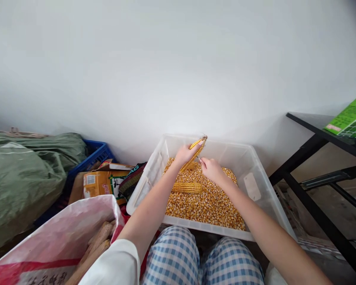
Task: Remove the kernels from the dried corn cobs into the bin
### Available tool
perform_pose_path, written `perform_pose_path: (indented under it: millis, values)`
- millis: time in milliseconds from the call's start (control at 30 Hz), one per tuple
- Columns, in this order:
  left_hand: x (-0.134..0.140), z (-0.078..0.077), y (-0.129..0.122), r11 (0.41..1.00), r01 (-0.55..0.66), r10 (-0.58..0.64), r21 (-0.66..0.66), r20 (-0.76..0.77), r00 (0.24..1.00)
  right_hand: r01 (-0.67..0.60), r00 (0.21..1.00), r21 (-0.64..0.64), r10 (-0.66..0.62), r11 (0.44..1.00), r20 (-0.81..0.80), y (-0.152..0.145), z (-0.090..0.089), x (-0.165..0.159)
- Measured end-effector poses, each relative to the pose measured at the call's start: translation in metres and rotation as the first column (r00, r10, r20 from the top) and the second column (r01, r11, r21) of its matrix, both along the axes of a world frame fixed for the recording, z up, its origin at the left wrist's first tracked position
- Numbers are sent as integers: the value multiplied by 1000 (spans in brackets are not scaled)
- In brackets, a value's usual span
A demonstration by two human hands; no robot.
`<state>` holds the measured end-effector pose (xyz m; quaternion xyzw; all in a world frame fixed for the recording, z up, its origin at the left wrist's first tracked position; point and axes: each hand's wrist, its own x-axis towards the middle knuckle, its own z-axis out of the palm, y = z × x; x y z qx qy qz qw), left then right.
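Note:
My left hand point(185, 154) is wrapped round an ear of corn point(198, 148), which slants up to the right with its dry, dark tip at the top. Close beside that ear, my right hand point(211, 169) is closed, and a thin dark piece pokes out from its fingertips toward the corn; what kind of tool it is stays hidden in the grip. Both hands are over a clear plastic bin point(207, 233) holding loose corn kernels point(204, 209). On the kernels lies another whole ear point(186, 187). Part of a further ear point(192, 166) shows behind my left hand.
At the lower left stands a white and red sack point(62, 225) with bare cobs point(96, 241) inside. A blue crate point(95, 152), green cloth point(32, 174) and an orange carton point(97, 184) are further left. A black metal frame point(308, 190) bearing a green box point(351, 116) stands right. Behind is a white wall.

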<state>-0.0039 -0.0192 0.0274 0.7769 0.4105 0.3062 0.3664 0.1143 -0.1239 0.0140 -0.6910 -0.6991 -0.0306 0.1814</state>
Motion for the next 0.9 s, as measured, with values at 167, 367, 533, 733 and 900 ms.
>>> perform_pose_path:
  millis: [167, 367, 533, 733, 900]
  values:
    - [-11, 14, -2, 988, 109, -107, 109, -19, 994, -157, 987, 0, 157, 988, -45, -4, 8, 4]
    - [-19, 20, 1, 938, 244, -156, 246, -327, 932, -199, 970, -93, 210, 976, 125, -5, 11, 5]
    - [-13, 11, 6, 966, 116, -65, 233, -216, 974, -236, 960, -109, 249, 966, 128, -6, 11, 3]
    - [-9, 9, 9, 998, 48, -51, 34, 95, 994, -164, 986, -23, 163, 986, -38, -6, 14, 9]
    - [-2, 9, 5, 994, 62, -47, -86, 175, 984, -85, 995, 19, 85, 996, -46, -4, 13, 11]
